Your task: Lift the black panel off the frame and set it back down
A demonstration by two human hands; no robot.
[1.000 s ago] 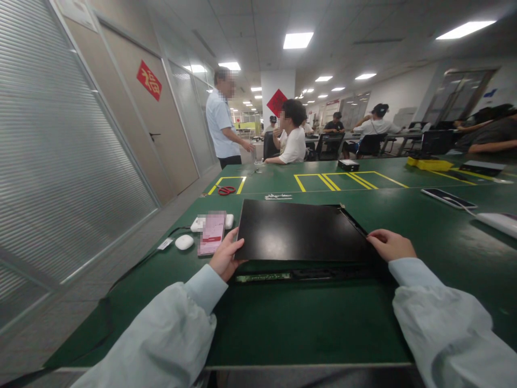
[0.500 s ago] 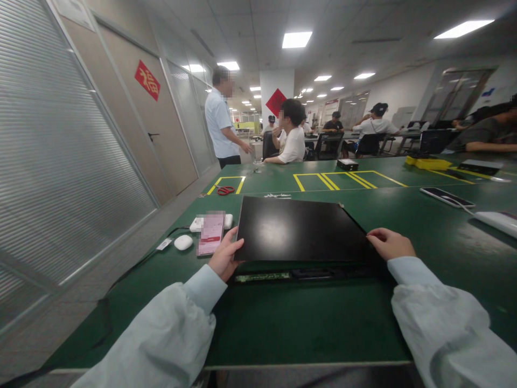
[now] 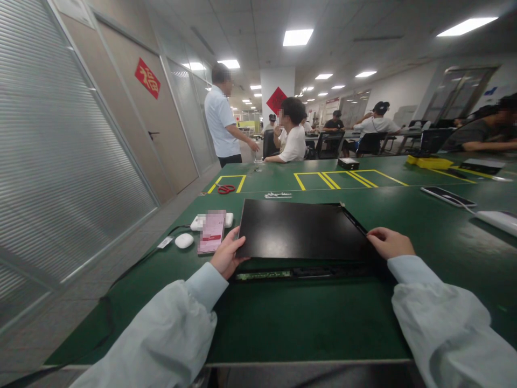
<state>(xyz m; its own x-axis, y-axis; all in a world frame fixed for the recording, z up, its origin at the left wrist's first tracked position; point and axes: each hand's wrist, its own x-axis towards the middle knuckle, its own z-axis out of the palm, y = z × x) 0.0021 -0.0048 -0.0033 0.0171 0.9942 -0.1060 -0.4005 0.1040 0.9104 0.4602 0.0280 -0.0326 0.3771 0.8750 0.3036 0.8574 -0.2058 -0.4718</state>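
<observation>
At left, the left grip (image 3: 228,253) holds the left edge of a black screen (image 3: 302,229), thumb on its face. The screen is flat, smooth and dark, with a soft pale glare left of its middle. It sits tilted over the desk (image 3: 307,323), its near edge raised above a black frame (image 3: 319,271). A narrow green circuit board (image 3: 264,275) shows along the frame's near left side. At right, the right grip (image 3: 390,243) is narrow, pinching the frame's right edge.
</observation>
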